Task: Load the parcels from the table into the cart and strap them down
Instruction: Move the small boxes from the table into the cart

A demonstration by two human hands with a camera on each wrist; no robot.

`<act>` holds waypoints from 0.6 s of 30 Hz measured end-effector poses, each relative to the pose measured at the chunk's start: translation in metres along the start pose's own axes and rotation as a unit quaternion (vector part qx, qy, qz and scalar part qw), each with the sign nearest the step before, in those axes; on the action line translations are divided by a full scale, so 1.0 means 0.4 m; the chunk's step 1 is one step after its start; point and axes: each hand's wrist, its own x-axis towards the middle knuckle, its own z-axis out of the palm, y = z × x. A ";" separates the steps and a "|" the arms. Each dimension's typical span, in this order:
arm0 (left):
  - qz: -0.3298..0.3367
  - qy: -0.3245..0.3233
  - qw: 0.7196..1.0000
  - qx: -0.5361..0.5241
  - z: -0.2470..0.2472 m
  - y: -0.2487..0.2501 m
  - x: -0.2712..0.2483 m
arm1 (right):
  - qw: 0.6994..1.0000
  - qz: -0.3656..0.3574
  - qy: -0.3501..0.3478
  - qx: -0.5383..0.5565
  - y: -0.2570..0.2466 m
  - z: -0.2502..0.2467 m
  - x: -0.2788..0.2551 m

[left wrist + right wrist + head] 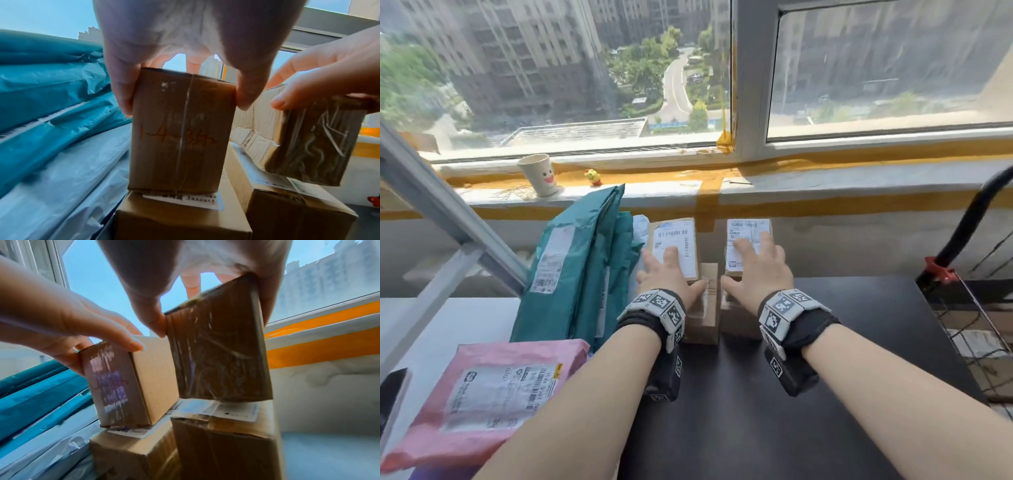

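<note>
Two small cardboard boxes stand side by side, each on a larger brown box, at the far edge of the black table (808,394). My left hand (671,277) grips the left small box (180,129), marked in red pen, from above, thumb on one side and fingers on the other. My right hand (753,270) grips the tape-wrapped right small box (218,350) the same way; it is tilted, its lower edge at the label of the box beneath (224,443). The cart (979,342), with a black handle and netting, is at the right.
Teal mailers (585,267) lean upright left of the boxes, with a pale blue bag (61,186) beside them. A pink mailer (489,394) lies near left. A paper cup (539,174) and a small toy (593,176) sit on the windowsill. A grey metal frame (431,205) slants at left.
</note>
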 end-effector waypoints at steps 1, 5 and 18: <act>0.001 0.002 1.000 -0.004 -0.005 -0.001 0.000 | 1.000 0.007 0.007 0.001 0.002 -0.007 -0.004; 0.028 0.021 0.999 0.003 -0.035 0.010 -0.001 | 0.998 0.039 0.039 0.003 0.020 -0.049 -0.023; 0.222 0.054 0.972 -0.048 -0.091 0.218 -0.140 | 0.973 0.181 0.144 -0.016 0.181 -0.247 -0.198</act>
